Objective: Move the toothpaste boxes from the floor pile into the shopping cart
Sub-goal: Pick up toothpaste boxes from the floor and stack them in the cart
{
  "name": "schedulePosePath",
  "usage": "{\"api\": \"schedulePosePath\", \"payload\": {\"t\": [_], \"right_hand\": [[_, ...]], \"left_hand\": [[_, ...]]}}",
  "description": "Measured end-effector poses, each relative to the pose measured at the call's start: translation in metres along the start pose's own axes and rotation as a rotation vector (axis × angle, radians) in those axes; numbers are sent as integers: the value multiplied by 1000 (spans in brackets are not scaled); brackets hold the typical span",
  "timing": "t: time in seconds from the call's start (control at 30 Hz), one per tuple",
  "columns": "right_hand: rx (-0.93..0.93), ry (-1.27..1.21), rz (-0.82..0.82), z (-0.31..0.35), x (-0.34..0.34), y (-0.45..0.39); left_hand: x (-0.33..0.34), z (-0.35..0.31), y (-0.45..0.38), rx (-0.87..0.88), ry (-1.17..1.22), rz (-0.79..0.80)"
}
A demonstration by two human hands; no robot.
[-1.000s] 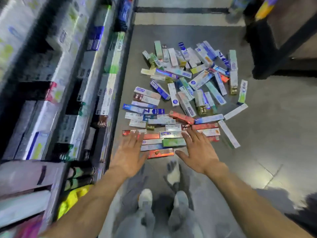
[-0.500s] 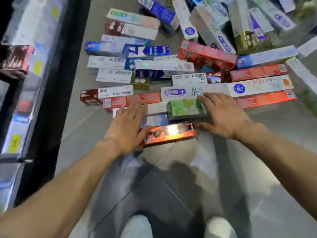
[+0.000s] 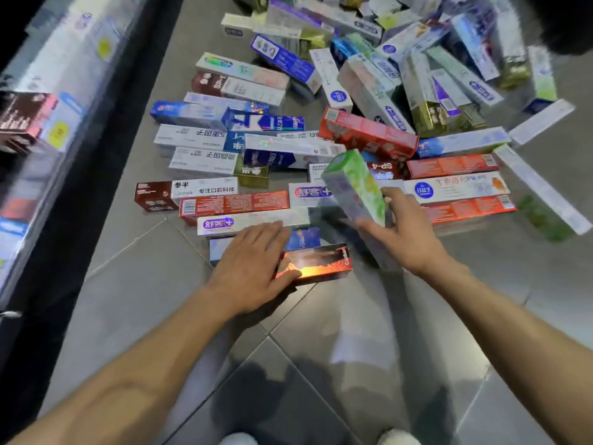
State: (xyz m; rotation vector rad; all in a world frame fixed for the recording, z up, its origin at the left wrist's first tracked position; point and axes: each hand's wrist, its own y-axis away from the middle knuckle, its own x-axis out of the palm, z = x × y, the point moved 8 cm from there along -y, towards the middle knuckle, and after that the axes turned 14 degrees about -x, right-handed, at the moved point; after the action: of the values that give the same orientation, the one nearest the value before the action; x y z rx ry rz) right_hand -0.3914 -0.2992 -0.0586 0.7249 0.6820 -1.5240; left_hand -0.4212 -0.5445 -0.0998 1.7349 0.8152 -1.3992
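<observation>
Right hand (image 3: 406, 234) pinches green toothpaste box (image 3: 354, 187), thumb one side, fingers other; box tilted, far end raised above floor pile (image 3: 321, 123). Left hand (image 3: 253, 268) lies flat, fingers straight and together, on orange box (image 3: 316, 263) at pile's near edge. I judge boxes light, stiff, glossy, crushable; grip long sides mid-length. Shopping cart not in view; contents unknown. Shelf (image 3: 48, 107) to left holds more cartons.

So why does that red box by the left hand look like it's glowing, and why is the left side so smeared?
Head view: the bright orange patch on the red box is glare from an overhead light on its glossy face, beside the left hand; the shelf at the left edge is motion-blurred and stretched by the wide lens; the green box in the right hand is slightly soft too.
</observation>
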Motion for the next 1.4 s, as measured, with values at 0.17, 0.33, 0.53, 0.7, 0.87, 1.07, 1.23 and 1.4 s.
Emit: {"api": "schedulePosePath", "payload": {"t": [0.17,0.33,0.53,0.7,0.87,1.07,1.23,1.4], "right_hand": [[305,-696,-223,-19,14,32],[403,-877,-169,-12,30,53],[460,-1067,-266,-6,38,68],[421,-1180,-177,6,35,71],[395,-1176,-141,15,33,71],[279,-1036,-187,39,8,53],[264,-971,-312,76,-42,43],[236,-903,-395,143,-137,52]], "left_hand": [[16,-33,4,4,-85,56],[16,-38,-6,-114,-83,126],[13,-38,12,-388,429,122],[-6,-33,14,-579,1042,133],[-23,-40,4,-553,1416,139],[-44,-54,-10,-562,1602,227],[-102,-73,-5,-547,1636,235],[-216,-91,8,-523,1617,198]]}}
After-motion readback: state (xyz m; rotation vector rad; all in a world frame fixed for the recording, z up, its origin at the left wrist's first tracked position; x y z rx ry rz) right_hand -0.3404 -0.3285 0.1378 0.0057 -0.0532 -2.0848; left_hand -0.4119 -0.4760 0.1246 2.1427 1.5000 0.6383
